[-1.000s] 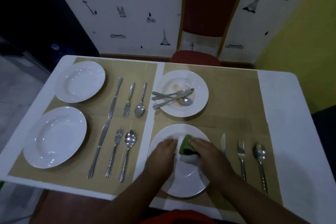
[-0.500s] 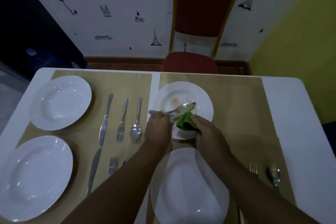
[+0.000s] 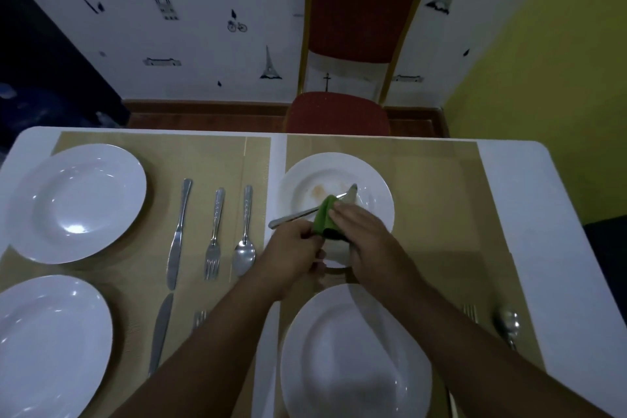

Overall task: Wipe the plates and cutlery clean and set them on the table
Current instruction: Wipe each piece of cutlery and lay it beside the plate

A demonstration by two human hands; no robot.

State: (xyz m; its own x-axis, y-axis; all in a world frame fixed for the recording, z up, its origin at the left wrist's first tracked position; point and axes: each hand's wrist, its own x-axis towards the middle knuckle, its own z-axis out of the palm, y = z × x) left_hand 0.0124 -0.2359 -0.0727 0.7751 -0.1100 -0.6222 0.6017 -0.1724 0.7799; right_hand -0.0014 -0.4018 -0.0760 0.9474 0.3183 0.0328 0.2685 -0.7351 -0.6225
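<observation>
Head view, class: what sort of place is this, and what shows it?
Probably a dining room, home or small eatery: a white table laid with placemats, plates and cutlery, a red padded chair at its far side, decorated wallpaper.

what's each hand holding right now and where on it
Left hand grips the knife by its handle; right hand pinches the green cloth around its blade.

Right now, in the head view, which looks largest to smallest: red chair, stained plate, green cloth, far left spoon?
1. red chair
2. stained plate
3-4. far left spoon and green cloth: unsure. The spoon is longer, the cloth wider and partly under the right hand.
</observation>
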